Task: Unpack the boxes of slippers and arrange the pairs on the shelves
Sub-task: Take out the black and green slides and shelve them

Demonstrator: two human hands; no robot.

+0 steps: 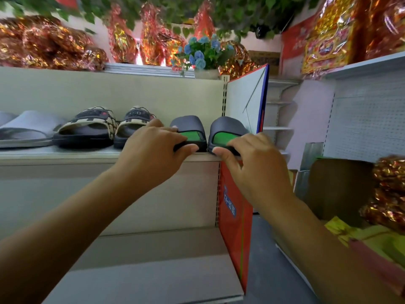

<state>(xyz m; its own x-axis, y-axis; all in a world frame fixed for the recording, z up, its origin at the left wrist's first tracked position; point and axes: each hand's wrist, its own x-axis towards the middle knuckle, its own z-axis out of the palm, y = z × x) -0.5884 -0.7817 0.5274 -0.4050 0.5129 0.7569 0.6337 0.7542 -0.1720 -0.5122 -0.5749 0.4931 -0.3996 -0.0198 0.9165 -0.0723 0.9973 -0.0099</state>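
Where the pair stands: left slipper [188, 131] and right slipper [228, 131] side by side on the shelf [87, 155], heels at its front edge, just beside the patterned pair [87, 126].
Left hand [153, 148]: thumb at the left slipper's heel, fingers curled over its side; clamped on it.
Right hand [254, 165]: same hold on the right slipper.
Reason for hold: probably squaring both heels to the edge, in line with the row.
Hidden: heels and most fingertips; grey slipper [26, 128] cut off at left.

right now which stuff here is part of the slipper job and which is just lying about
Job: black slippers, left hand, right hand, patterned slippers, grey slipper, shelf.
Lying about: blue flowers, foil bundles, red panel.
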